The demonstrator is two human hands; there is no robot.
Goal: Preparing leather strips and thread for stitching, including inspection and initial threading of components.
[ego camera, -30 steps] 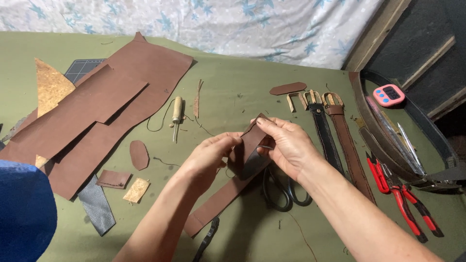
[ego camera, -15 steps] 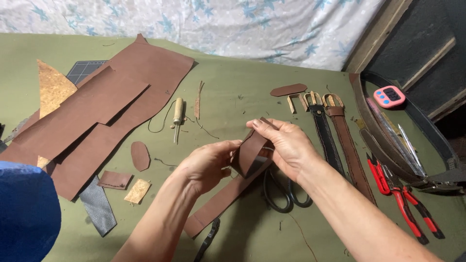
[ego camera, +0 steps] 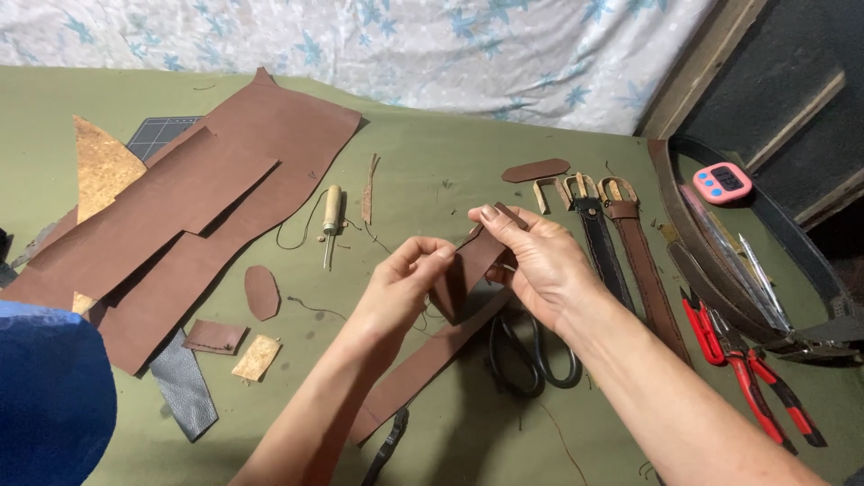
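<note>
Hands met over the middle of the green surface (ego camera: pixel 432 171), and between them ran a long brown leather strap (ego camera: pixel 463 270). The left hand (ego camera: pixel 405 283) pinched the strap's near edge between thumb and fingertips, while the right hand (ego camera: pixel 531 256) gripped its upper end from the far side, fingers curled over the top and thumb behind. The strap's upper part was lifted and folded between both hands; its lower length trailed down and to the left, lying flat on the surface. Just below the strap, under the right wrist, lay black scissors (ego camera: pixel 531 355). To the right of the strap lay a black belt (ego camera: pixel 598 247) and a brown belt (ego camera: pixel 643 270) side by side, buckles at the far end. Further right of the strap lay red-handled pliers (ego camera: pixel 747 369) and a pink timer (ego camera: pixel 723 180). Well to the left of the strap spread large brown leather sheets (ego camera: pixel 198 207), with a wooden-handled awl (ego camera: pixel 331 216) between them and the strap, and a small oval leather piece (ego camera: pixel 262 292) nearby.
</note>
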